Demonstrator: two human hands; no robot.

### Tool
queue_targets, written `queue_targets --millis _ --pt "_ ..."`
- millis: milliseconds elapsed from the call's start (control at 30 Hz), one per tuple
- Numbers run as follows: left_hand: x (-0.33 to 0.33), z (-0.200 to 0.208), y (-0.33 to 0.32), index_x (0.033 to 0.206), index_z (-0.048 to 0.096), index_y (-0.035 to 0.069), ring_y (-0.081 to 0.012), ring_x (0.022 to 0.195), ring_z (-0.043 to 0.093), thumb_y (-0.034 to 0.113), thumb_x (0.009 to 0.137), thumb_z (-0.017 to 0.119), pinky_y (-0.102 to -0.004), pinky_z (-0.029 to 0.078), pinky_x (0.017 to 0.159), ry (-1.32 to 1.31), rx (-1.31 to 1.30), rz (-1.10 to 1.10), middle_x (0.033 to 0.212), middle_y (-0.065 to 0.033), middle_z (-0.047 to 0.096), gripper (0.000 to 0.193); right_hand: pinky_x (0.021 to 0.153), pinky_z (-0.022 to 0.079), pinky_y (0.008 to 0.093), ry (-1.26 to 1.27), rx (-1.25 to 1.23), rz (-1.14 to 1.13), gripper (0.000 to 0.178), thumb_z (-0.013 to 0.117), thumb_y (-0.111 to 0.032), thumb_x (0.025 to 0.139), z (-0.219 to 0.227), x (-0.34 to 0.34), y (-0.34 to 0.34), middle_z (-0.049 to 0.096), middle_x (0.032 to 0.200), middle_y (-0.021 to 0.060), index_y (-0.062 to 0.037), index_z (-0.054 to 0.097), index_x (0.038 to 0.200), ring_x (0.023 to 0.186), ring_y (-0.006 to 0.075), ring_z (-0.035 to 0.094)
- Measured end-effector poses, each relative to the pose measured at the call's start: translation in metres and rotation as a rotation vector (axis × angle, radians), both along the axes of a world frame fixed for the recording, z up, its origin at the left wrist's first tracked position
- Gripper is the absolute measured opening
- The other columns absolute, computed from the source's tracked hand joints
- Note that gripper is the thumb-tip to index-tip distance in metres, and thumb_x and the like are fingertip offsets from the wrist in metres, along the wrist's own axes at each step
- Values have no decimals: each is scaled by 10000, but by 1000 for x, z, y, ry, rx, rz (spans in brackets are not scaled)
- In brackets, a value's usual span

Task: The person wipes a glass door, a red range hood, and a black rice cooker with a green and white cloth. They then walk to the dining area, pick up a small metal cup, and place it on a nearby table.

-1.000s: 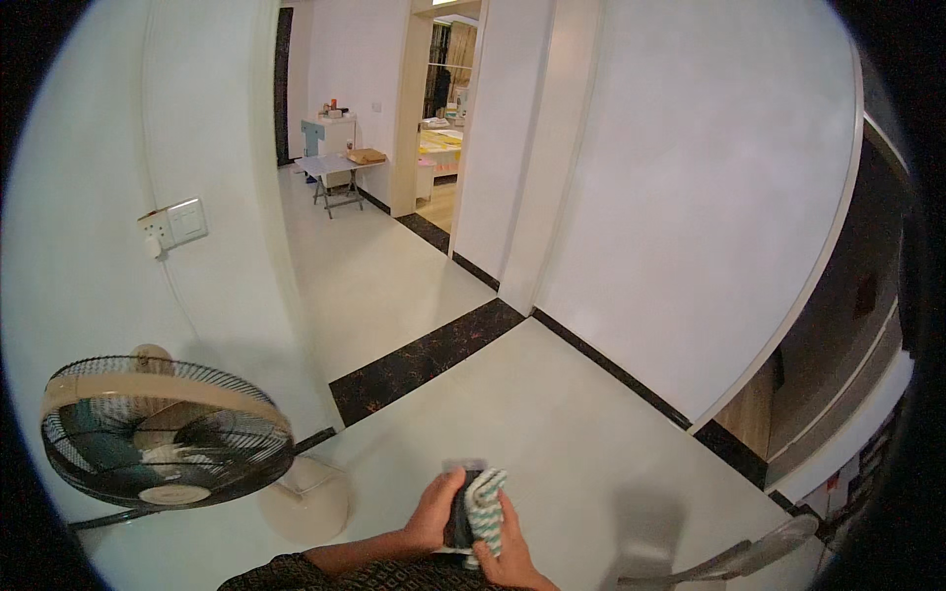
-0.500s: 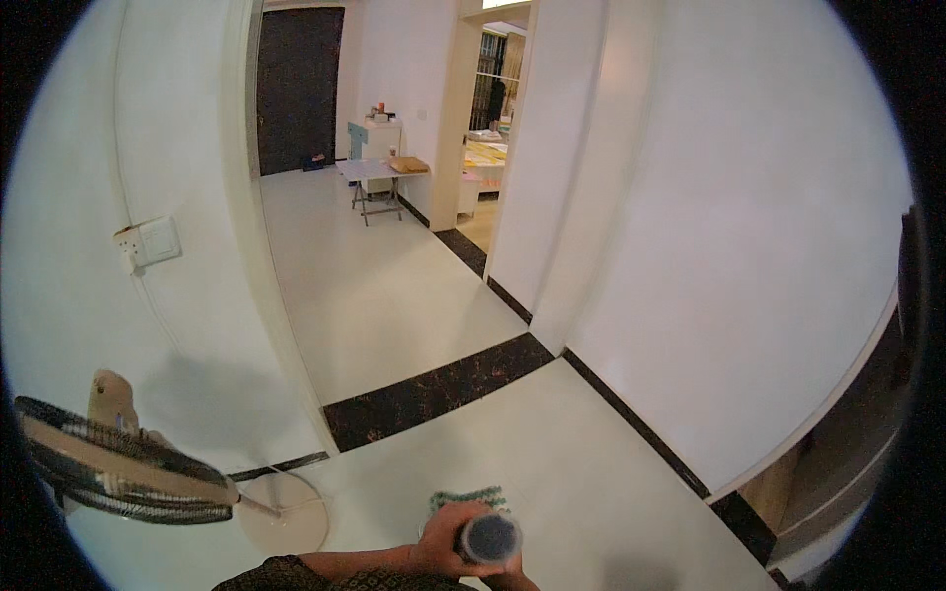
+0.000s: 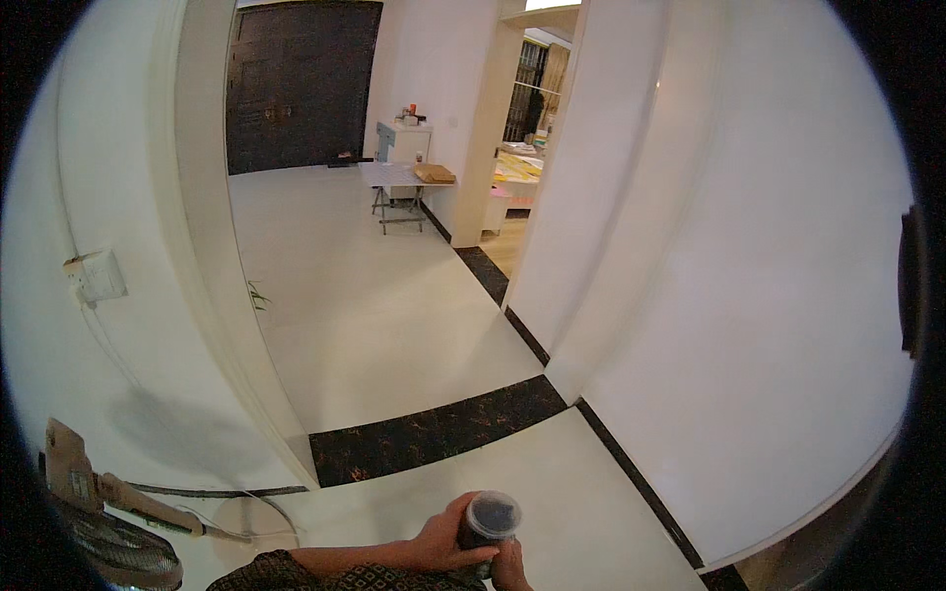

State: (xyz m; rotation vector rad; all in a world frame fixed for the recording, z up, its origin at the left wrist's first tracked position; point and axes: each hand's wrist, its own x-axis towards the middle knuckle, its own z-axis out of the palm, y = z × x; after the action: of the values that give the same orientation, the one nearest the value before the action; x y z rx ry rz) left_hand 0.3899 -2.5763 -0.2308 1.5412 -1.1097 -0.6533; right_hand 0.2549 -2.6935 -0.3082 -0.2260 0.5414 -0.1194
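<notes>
I hold a small dark jar (image 3: 490, 520) with a round see-through lid in front of me, low down by the bottom edge of the picture. My left hand (image 3: 445, 540) is wrapped around the left side of the jar, fingers closed tight on it. My right hand (image 3: 510, 569) sits just under the jar and touches it, but most of that hand is cut off by the bottom edge, so I cannot tell if it is closed on the jar or not. My patterned sleeve (image 3: 325, 574) shows on my left arm.

The jar is up in the air above the pale floor (image 3: 374, 315), not resting on anything. A dark strip of floor tile (image 3: 439, 438) runs across the floor just ahead of my hands, at a doorway.

To my left, down in the corner, is part of a fan (image 3: 118, 552) with a wire cage, and its cord lies on the floor. On the wall above it is a white wall switch (image 3: 96, 278).

Far ahead, across the room, stands a small folding table (image 3: 399, 182) with a flat brown box on it. Behind that is a big dark door (image 3: 301, 84). A white wall (image 3: 749, 295) fills my right side.
</notes>
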Motion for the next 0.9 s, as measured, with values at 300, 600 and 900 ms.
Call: queue_targets --millis 300,600,900 --pt "91 -12 -87 1341 145 -23 -333 1113 485 488 789 625 -380 388 935 307 116 15 1224 -245 427 893 779 413 359 -211 1291 -218 512 434 -433 914 17 96 -121 500 1069 152 -6 419 1195 928 238 492" --pt "196 -97 -179 1392 181 26 -251 1259 322 446 881 514 -386 259 1047 750 260 -212 1369 -141 308 740 854 445 399 -208 -1865 523 442 506 -384 891 134 238 -214 536 1140 189 -40 530 1167 1026 319 541" --pt "279 -170 -202 1398 199 87 -234 1278 298 456 874 523 -396 255 1052 1018 204 -112 1386 -100 287 718 811 476 410 -627 -1859 553 324 577 -279 869 117 362 -247 587 1062 198 12 615 1006 977 322 582"
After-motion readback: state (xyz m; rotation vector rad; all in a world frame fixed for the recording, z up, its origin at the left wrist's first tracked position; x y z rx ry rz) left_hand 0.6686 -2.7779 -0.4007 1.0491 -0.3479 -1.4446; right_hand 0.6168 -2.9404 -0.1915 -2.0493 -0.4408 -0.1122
